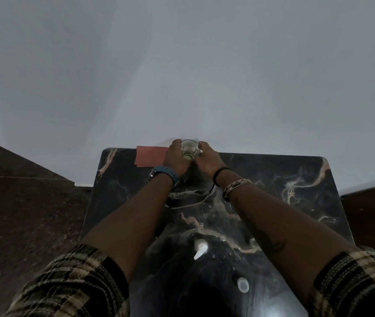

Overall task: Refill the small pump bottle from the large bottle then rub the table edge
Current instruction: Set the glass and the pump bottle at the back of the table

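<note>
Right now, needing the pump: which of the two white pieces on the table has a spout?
The white pump head, lying farther away; the round white cap has none.

Bare forearms, rolled checked sleeves

Blue wristwatch [164, 173] on left wrist; black cord and striped bangle [237, 184] on right wrist.

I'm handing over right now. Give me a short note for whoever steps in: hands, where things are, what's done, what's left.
Left hand and right hand both grip the clear bottle at the table's far edge, beside the red sheet.
White pump head and white cap lie loose near the front of the table.
Done: bottles opened. Whether pouring has happened is unclear.
Left: refit pump, rub table edge.
</note>
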